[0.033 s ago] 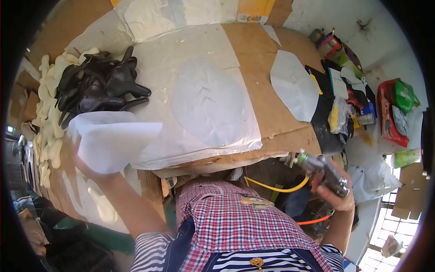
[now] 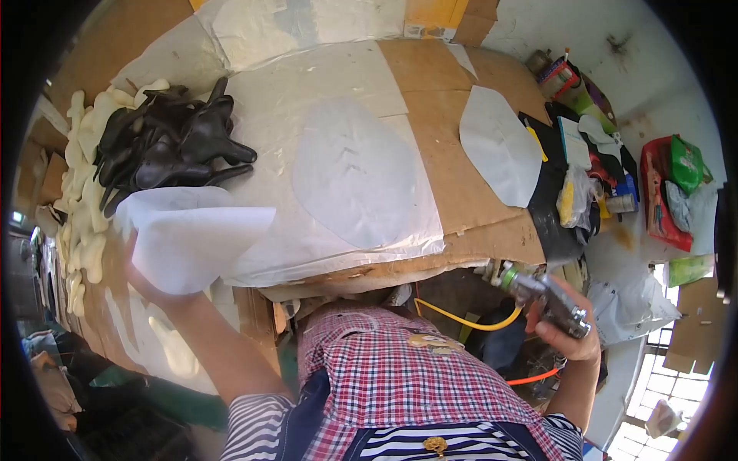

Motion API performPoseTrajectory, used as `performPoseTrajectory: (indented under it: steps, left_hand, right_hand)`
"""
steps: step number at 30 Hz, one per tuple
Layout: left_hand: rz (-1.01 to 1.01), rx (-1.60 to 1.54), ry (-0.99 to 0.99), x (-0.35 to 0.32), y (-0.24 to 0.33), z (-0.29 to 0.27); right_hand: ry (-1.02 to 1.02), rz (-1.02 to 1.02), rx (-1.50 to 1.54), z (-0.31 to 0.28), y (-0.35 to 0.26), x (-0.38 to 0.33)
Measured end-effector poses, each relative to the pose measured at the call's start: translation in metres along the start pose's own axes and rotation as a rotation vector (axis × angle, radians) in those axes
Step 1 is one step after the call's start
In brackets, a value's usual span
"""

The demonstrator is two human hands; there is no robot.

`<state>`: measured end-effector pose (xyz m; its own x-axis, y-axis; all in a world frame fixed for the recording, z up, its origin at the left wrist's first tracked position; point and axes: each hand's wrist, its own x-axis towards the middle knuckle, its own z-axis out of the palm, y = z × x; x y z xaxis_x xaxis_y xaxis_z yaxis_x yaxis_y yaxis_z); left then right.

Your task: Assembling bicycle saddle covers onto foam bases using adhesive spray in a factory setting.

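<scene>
My right hand (image 2: 567,338) is wrapped round the grip of a metal spray gun (image 2: 542,296) with a green ring near its nozzle, just off the table's front edge. The nozzle points left, over the gap before the table. At the left, my left hand (image 2: 150,280) holds up a curled white sheet (image 2: 192,242), which hides most of the fingers. Flat on the plastic-covered tabletop lies a translucent white oval sheet (image 2: 354,173) with small arrow-like marks. A similar white sheet (image 2: 501,146) rests on brown cardboard farther right.
Black shaped pieces (image 2: 177,138) are heaped at the left, beside many cream pieces (image 2: 91,184). At the right are a bagged yellow item (image 2: 575,196), a can (image 2: 621,203) and a red-and-green bag (image 2: 667,192). A yellow hose (image 2: 469,323) and an orange hose (image 2: 534,376) hang below the table.
The spray gun and my right hand have shifted very slightly down and left. My left hand and its sheet look unmoved.
</scene>
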<state>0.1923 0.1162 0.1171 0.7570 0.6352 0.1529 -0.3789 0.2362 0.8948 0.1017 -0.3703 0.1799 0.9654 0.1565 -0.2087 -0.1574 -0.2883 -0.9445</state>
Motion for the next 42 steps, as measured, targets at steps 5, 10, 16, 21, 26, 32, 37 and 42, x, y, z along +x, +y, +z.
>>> performPoseTrajectory:
  steps: [5, 10, 16, 21, 26, 32, 37, 42]
  left_hand:
    - [0.133, 0.227, 0.049, 0.006, -0.008, -0.02]
    - [0.167, 0.242, 0.135, 0.007, -0.008, -0.024]
    - [0.365, 0.292, -0.036, 0.017, -0.021, -0.077]
    - [0.331, 0.39, -0.032, 0.004, 0.011, -0.054]
    - [0.431, 0.932, 0.124, 0.002, 0.011, -0.098]
    - [0.214, 0.385, 0.213, -0.076, 0.041, -0.096]
    - [-0.225, -0.083, 0.666, -0.13, 0.053, -0.006]
    - [-0.139, 0.001, 0.632, -0.189, 0.047, -0.033]
  right_hand:
    - [-0.091, -0.051, 0.074, 0.015, -0.004, 0.013]
    - [0.002, -0.083, 0.196, 0.021, -0.009, 0.014]
    - [-0.058, -0.071, -0.177, 0.011, 0.013, 0.017]
    - [0.148, -0.235, -0.78, 0.019, 0.082, 0.103]
    - [0.165, 0.067, -1.005, 0.032, 0.186, 0.208]
    - [-0.225, -0.748, -0.978, 0.107, 0.181, 0.226]
    - [-0.355, -0.989, -0.998, 0.152, 0.213, 0.253]
    - [-0.484, -1.088, -0.939, 0.153, 0.208, 0.263]
